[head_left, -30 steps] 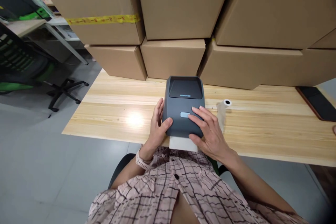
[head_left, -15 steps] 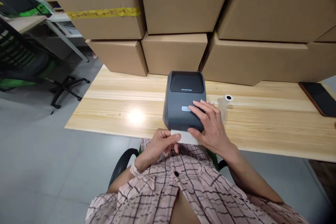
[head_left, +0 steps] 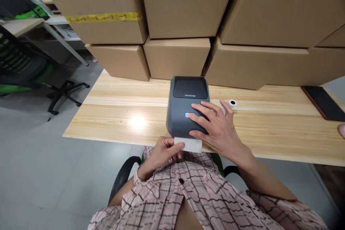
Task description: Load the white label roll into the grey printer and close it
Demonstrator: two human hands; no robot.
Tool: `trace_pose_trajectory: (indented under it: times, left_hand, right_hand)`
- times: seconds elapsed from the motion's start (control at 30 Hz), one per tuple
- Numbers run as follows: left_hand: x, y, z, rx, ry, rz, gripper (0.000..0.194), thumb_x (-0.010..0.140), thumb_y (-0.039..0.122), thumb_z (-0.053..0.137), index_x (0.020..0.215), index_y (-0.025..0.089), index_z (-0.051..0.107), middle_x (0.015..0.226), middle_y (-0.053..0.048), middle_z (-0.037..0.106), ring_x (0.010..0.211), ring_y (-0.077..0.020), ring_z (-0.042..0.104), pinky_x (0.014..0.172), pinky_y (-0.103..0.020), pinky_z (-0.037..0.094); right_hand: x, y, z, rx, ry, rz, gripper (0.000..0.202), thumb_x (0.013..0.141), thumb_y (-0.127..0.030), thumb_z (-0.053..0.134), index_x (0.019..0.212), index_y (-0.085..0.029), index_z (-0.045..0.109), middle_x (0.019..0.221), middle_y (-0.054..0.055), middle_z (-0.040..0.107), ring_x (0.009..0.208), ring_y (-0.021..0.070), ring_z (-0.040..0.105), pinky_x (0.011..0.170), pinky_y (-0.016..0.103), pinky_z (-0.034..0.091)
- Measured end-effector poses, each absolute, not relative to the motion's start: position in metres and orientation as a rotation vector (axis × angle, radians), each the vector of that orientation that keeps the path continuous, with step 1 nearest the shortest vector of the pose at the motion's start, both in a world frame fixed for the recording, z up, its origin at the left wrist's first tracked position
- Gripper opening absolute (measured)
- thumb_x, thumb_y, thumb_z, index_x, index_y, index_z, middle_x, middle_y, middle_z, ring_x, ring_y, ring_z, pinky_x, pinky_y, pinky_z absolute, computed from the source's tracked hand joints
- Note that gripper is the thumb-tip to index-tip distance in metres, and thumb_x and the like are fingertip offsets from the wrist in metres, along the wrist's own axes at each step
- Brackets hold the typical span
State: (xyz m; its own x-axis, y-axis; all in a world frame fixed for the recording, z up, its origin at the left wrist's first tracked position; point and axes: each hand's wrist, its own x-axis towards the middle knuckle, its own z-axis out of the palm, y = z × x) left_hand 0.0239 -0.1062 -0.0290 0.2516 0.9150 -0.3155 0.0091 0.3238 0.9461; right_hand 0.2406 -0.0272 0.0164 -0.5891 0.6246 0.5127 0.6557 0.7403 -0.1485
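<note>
Through the head camera I see the left hand [head_left: 163,151] with thumb and fingers clamped on the left end of a flat white paper strip [head_left: 193,145]. Just beyond this grip stands the dark grey, boxy plastic printer [head_left: 178,124], with the strip at its front edge. Right of the grip, my right hand [head_left: 219,129] rests on the printer, fingers apart, one touching the pale blue rectangular button [head_left: 188,115].

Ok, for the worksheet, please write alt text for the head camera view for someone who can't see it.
A left hand pinches white paper at the front of a dark grey device, while the right hand spreads over its top. The device sits on a wooden table, cardboard boxes stacked behind.
</note>
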Motion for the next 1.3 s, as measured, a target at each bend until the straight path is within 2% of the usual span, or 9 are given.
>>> trace_pose_trajectory:
  times: [0.1, 0.2, 0.3, 0.4, 0.5, 0.67, 0.97, 1.13, 1.3]
  left_hand:
    - [0.019, -0.107, -0.031, 1.177, 1.199, 0.998, 0.062, 0.092, 0.061, 0.066, 0.049, 0.016, 0.062, 0.046, 0.000, 0.056, 0.044, -0.0088, 0.046, 0.048, -0.024, 0.034]
    - [0.013, -0.103, -0.032, 1.235, 1.391, 1.487, 0.052, 0.100, 0.052, 0.059, 0.060, 0.018, 0.066, 0.058, 0.000, 0.063, 0.055, -0.0119, 0.056, 0.056, -0.025, 0.045]
    - [0.011, -0.096, -0.035, 1.383, 1.433, 1.599, 0.037, 0.102, 0.048, 0.056, 0.127, 0.025, 0.071, 0.131, -0.009, 0.073, 0.119, -0.0229, 0.067, 0.100, -0.039, 0.055]
    - [0.015, -0.093, -0.040, 1.518, 1.291, 1.366, 0.062, 0.106, 0.050, 0.046, 0.164, 0.033, 0.033, 0.174, -0.006, 0.030, 0.161, -0.0274, 0.027, 0.132, -0.048, 0.026]
    - [0.019, -0.094, -0.044, 1.548, 1.259, 1.343, 0.064, 0.108, 0.052, 0.040, 0.167, 0.035, 0.024, 0.177, -0.002, 0.019, 0.165, -0.0282, 0.013, 0.136, -0.048, 0.014]
    - [0.019, -0.090, -0.042, 1.586, 1.317, 1.400, 0.063, 0.107, 0.061, 0.030, 0.164, 0.035, 0.034, 0.176, 0.000, 0.022, 0.165, -0.0297, 0.008, 0.136, -0.053, 0.011]
    - [0.024, -0.082, -0.041, 1.522, 1.203, 1.553, 0.063, 0.106, 0.060, 0.034, 0.163, 0.033, 0.038, 0.172, -0.001, 0.035, 0.161, -0.0296, 0.028, 0.135, -0.050, 0.023]
    - [0.018, -0.047, -0.013, 1.534, 0.928, 1.662, 0.066, 0.105, 0.059, 0.042, 0.166, 0.036, 0.029, 0.168, -0.001, 0.043, 0.159, -0.0277, 0.033, 0.134, -0.047, 0.026]
    - [-0.004, 0.024, 0.005, 1.562, 0.919, 1.720, 0.062, 0.101, 0.053, 0.055, 0.158, 0.035, 0.041, 0.167, -0.004, 0.043, 0.154, -0.0300, 0.042, 0.130, -0.047, 0.029]
  right_hand:
    - [0.243, -0.024, 0.016, -0.940, -2.420, 0.037, 0.042, 0.104, -0.062, 0.044, 0.128, -0.033, 0.063, 0.146, 0.003, 0.065, 0.144, 0.0284, 0.048, 0.128, 0.059, 0.014]
    - [0.249, -0.033, 0.003, -0.998, -2.314, 0.224, 0.052, 0.104, -0.065, 0.041, 0.146, -0.035, 0.052, 0.166, 0.006, 0.043, 0.156, 0.0316, 0.034, 0.127, 0.063, 0.019]
    - [0.256, -0.049, -0.013, -1.151, -2.124, 0.456, 0.078, 0.099, -0.073, 0.044, 0.165, -0.037, 0.023, 0.177, 0.009, 0.019, 0.161, 0.0370, 0.022, 0.125, 0.068, 0.024]
    - [0.260, -0.062, -0.021, -1.214, -2.044, 0.596, 0.084, 0.099, -0.073, 0.046, 0.168, -0.040, 0.010, 0.176, 0.007, 0.023, 0.161, 0.0375, 0.023, 0.126, 0.070, 0.022]
    - [0.260, -0.067, -0.022, -1.202, -2.019, 0.633, 0.087, 0.096, -0.075, 0.048, 0.168, -0.042, 0.011, 0.176, 0.006, 0.023, 0.161, 0.0388, 0.024, 0.127, 0.070, 0.023]
    - [0.261, -0.067, -0.017, -1.194, -1.978, 0.725, 0.093, 0.093, -0.080, 0.047, 0.169, -0.041, 0.009, 0.176, 0.007, 0.022, 0.159, 0.0403, 0.028, 0.126, 0.071, 0.028]
    - [0.270, -0.062, 0.000, -1.165, -1.992, 0.817, 0.092, 0.093, -0.081, 0.045, 0.167, -0.046, 0.005, 0.176, 0.004, 0.021, 0.159, 0.0421, 0.027, 0.123, 0.077, 0.028]
    - [0.267, -0.029, 0.031, -1.083, -2.074, 0.650, 0.093, 0.092, -0.084, 0.040, 0.168, -0.045, 0.001, 0.177, 0.001, 0.016, 0.161, 0.0403, 0.022, 0.128, 0.069, 0.028]
    - [0.244, 0.045, 0.069, -0.916, -2.039, 0.329, 0.087, 0.100, -0.074, 0.037, 0.168, -0.034, -0.001, 0.175, 0.007, 0.022, 0.160, 0.0354, 0.028, 0.129, 0.061, 0.027]
